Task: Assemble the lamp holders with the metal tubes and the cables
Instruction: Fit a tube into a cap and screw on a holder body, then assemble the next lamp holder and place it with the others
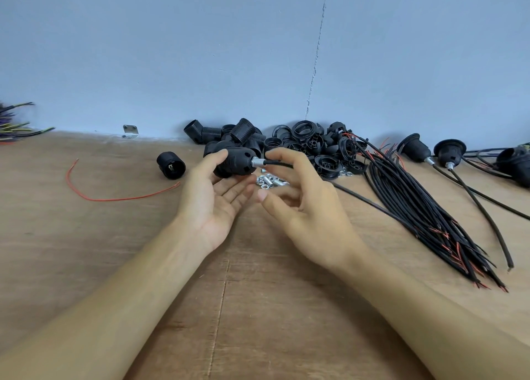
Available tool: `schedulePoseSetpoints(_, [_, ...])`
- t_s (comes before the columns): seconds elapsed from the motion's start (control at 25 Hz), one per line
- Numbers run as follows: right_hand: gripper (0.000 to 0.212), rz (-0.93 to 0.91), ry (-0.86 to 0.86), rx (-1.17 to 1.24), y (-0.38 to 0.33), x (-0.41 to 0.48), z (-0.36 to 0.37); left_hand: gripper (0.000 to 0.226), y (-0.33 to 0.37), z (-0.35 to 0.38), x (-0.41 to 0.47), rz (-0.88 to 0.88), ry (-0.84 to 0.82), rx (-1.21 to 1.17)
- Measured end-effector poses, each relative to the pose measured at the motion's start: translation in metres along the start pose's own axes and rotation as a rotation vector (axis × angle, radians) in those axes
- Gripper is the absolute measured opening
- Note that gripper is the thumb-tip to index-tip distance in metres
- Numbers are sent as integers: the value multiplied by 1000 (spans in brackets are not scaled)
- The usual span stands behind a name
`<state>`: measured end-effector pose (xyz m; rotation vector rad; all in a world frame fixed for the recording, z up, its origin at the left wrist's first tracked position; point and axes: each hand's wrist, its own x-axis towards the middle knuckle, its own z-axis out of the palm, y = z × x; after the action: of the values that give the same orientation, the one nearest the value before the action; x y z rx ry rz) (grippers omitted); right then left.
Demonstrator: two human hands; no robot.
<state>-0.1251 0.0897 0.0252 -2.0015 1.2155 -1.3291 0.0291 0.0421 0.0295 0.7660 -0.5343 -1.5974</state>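
Over table [86, 250], left hand [212, 204] holding lamp holder [238, 160]

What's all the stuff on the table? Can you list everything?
lamp holder: one, black, held, with silver metal tube and black cable
loose shell: one, black, table left
holder parts pile: many, black, by wall
nuts and tubes: heap, silver, between hands
cable bundle: many, black, red tips, right
finished holders: three, black, far right
wire: one, red, left
wire bundle: one, mixed colours, far left edge
table: one, wooden, underneath
left hand: grips lamp holder
right hand: at the cable, grip unclear
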Motion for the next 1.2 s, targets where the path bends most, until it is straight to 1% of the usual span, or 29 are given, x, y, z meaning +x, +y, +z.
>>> schedulePoseSetpoints(0.04, [50, 54, -23, 80, 0, 0, 2, 27, -1, 1, 0, 1, -11, 46])
schedulePoseSetpoints(0.08, [51, 86, -16, 108, 2, 0, 4, 26, -3, 2, -1, 10, -28, 100])
schedulePoseSetpoints(0.2, [36, 131, 105, 174, 6, 4, 6, 33, -8, 6, -3, 64, -113, 234])
schedulePoseSetpoints(0.24, [32, 134, 158, 209, 7, 5, 5, 32, -9, 7, -4, 74, -154, 255])
schedulePoseSetpoints(0.32, [27, 120, 242, 254, 5, 7, 4, 20, -10, 7, -7, 79, -244, 248])
schedulePoseSetpoints(0.4, [25, 93, 301, 232, 3, 9, 4, 15, -9, 8, -8, 78, -286, 232])
schedulePoseSetpoints(0.48, [24, 70, 338, 192, 1, 10, 6, 24, -10, 10, -9, 79, -286, 265])
schedulePoseSetpoints(0.56, [23, 88, 371, 199, -2, 12, 9, 37, -12, 10, -9, 74, -257, 309])
schedulePoseSetpoints(0.72, [20, 96, 461, 206, -13, 21, 11, 55, -16, 10, -9, 72, -219, 371])
schedulePoseSetpoints(0.8, [19, 62, 530, 205, -20, 33, 5, 57, -17, 10, -6, 61, -206, 383])
schedulePoseSetpoints(0.88, [21, 24, 607, 146, -24, 48, -4, 53, -18, 9, -5, 55, -194, 388])
schedulePoseSetpoints(0.96, [19, 31, 703, 120, -22, 63, -16, 49, -18, 9, -4, 51, -190, 387])
schedulePoseSetpoints(1.04, [17, 114, 840, 194, -12, 72, -34, 51, -18, 7, -4, 56, -191, 392])
schedulePoseSetpoints(1.12, [21, 247, 1003, 338, 4, 76, -57, 56, -18, 7, -4, 65, -190, 402])
schedulePoseSetpoints(1.2, [25, 357, 1146, 462, 21, 77, -79, 56, -19, 7, -3, 69, -191, 417])
